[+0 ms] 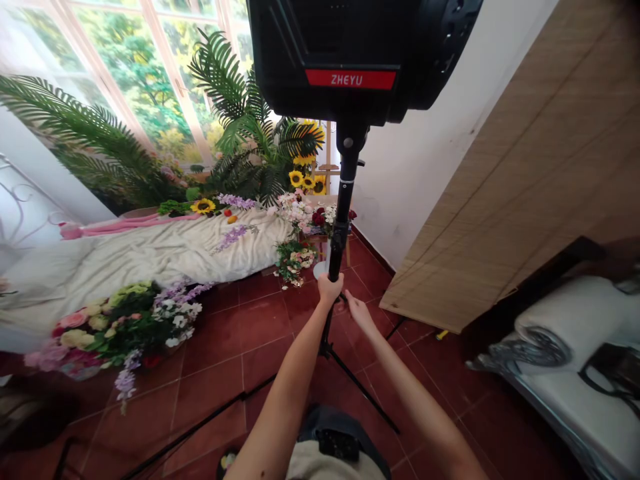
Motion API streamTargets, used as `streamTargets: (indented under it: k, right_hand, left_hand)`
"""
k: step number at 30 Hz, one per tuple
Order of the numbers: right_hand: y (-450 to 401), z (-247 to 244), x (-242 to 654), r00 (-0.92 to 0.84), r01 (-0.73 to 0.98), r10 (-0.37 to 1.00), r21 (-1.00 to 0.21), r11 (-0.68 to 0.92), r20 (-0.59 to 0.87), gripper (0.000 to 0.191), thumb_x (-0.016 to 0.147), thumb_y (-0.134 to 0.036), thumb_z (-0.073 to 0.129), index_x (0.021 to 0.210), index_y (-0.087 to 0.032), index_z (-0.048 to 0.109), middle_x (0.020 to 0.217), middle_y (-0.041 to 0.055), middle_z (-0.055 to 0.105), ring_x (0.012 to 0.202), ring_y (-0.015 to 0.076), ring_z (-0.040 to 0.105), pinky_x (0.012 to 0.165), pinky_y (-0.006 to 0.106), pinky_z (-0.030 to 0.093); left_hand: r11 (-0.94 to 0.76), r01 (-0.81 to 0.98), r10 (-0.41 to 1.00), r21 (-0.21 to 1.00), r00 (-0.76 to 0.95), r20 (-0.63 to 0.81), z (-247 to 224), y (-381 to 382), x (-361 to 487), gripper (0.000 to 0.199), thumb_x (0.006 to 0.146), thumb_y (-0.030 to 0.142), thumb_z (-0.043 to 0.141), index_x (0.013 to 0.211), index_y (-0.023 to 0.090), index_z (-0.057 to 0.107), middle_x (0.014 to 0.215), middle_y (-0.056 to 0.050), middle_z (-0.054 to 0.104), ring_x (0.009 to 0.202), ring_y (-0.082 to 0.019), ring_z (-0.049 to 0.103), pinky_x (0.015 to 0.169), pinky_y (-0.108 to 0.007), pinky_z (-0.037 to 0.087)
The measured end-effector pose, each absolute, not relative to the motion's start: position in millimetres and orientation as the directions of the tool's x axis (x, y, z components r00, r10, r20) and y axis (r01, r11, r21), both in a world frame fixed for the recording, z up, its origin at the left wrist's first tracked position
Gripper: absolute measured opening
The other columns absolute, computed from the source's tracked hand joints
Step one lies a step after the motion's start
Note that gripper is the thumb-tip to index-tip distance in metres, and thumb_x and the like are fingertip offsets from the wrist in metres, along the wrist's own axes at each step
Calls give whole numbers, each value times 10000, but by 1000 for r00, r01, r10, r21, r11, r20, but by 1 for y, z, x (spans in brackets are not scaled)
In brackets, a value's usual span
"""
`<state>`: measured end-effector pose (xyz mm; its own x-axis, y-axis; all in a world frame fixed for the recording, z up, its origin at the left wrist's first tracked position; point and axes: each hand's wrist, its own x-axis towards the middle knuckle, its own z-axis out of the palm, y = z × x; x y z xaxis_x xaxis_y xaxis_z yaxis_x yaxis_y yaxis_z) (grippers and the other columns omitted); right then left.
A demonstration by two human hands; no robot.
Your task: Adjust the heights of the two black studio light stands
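Note:
A black light stand (343, 203) rises upright in front of me, its legs spread over the floor. On its top sits a large black studio light (350, 40) with a red label reading ZHEYU. My left hand (331, 289) is wrapped around the stand's pole at about mid-height. Just right of the pole and slightly lower, my right hand (356, 308) has its fingers closed at a small dark knob (343, 297) on the stand. The fingertips partly cover that knob.
Left is a bed with a cream blanket (175, 257), and flowers (95, 327) stand at its near side. Palm fronds (240, 113) fill the window corner. A wooden panel (480, 180) leans at the right, near a white upholstered seat (575, 327). Red tiles (265, 333) cover the floor.

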<state>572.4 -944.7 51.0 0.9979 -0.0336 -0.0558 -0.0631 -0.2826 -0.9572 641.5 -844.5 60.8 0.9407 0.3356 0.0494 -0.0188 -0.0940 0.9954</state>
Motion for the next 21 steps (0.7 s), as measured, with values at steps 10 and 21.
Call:
streamTargets:
  k: [10,21]
  right_hand:
    - [-937,168,596,846,475,-205,-870,-128,492,442,666,-407,716,998,-224,490,965,39,576,782,137,555,683,263,473]
    - [-909,243,661,808,503,338,-864,31,483,311,644,-390,731,727,-190,508,623,-33,516,574,117,523,559,259,463]
  left_hand:
    - [-149,-44,298,988,951,88,62,-841,642,262,616,315,630,465,169,474,436,11,487,472,-120,501,453,-205,354]
    - [-113,-27,243,993,969,54,65,-839,643,276,623,333,678,481,160,517,431,14,498,453,-124,515,440,-214,383]
